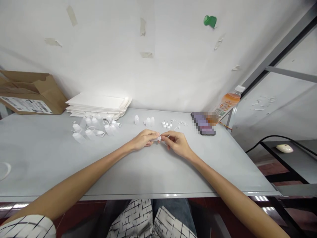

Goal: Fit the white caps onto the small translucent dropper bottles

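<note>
My left hand (143, 140) is closed around a small translucent plastic bottle (155, 139), which lies sideways and is mostly hidden by the fingers. At the bottle's mouth, the fingertips of my right hand (177, 142) pinch a white cap (159, 138), partly covered. A thin white strap shows just below those fingertips. Beyond my hands stand a single open bottle (137, 120) and a small group of similar bottles (148, 122). Several small white caps (166, 125) sit to the right of these, with loose white straps (182, 123) beside them.
Several bottles with straps (90, 134) are clustered on the left of the grey table (138, 175). Behind them lie stacked white sheets (97, 103) and a cardboard box (47, 91). A phone (203, 124) and a drink bottle (229, 101) are at the right. A white ring (6, 170) lies far left.
</note>
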Demonstrator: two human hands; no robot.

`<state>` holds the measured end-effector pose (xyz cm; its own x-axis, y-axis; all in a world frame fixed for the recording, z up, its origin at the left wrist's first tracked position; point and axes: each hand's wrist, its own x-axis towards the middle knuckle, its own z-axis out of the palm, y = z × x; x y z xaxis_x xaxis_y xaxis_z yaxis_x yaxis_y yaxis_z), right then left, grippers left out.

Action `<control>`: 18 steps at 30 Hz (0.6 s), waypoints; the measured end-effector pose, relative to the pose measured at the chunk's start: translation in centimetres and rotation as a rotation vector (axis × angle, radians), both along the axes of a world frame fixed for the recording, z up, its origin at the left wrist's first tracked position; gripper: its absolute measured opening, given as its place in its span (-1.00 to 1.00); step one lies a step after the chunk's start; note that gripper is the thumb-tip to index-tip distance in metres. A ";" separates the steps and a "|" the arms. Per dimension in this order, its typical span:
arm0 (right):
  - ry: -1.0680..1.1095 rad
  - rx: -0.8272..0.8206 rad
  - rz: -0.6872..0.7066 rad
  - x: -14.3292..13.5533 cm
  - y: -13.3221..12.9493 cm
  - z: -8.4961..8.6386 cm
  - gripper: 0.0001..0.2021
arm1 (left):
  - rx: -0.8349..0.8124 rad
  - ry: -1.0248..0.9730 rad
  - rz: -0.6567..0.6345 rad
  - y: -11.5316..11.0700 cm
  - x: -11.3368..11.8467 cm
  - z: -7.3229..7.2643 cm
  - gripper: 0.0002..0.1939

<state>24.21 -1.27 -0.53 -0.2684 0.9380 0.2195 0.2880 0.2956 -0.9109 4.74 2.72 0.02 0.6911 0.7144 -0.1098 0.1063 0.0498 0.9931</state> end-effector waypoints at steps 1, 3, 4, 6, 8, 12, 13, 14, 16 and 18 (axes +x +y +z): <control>-0.003 0.001 0.002 0.0 0.0 0.0 -0.79 | -0.003 -0.007 0.002 0.0 0.0 -0.1 -0.60; -0.012 0.001 -0.002 0.0 0.0 -0.1 -0.79 | -0.002 -0.014 0.011 0.0 0.0 -0.2 -0.60; -0.020 -0.001 -0.005 0.0 -0.1 -0.1 -0.78 | 0.006 -0.008 0.018 0.0 0.0 -0.3 -0.60; -0.029 -0.009 -0.006 0.0 0.0 -0.1 -0.78 | 0.049 0.022 0.034 0.0 0.0 -0.5 -0.60; -0.023 -0.018 0.006 0.0 0.0 0.0 -0.78 | 0.123 0.068 0.053 -0.1 -0.1 -0.6 -0.60; 0.012 -0.021 0.032 0.1 0.0 0.1 -0.79 | 0.222 0.135 0.087 -0.3 -0.1 -0.8 -0.63; 0.008 -0.016 0.031 0.1 0.0 0.1 -0.80 | 0.231 0.145 0.095 -0.4 -0.1 -0.9 -0.64; -0.003 -0.008 0.025 0.1 0.0 0.0 -0.80 | 0.239 0.155 0.103 -0.4 -0.1 -0.9 -0.64; -0.038 0.016 0.015 0.0 0.0 -0.1 -0.80 | 0.261 0.184 0.118 -0.5 -0.1 -0.9 -0.64; -0.074 0.041 0.007 0.0 0.0 -0.2 -0.79 | 0.276 0.211 0.132 -0.7 -0.1 -0.6 -0.65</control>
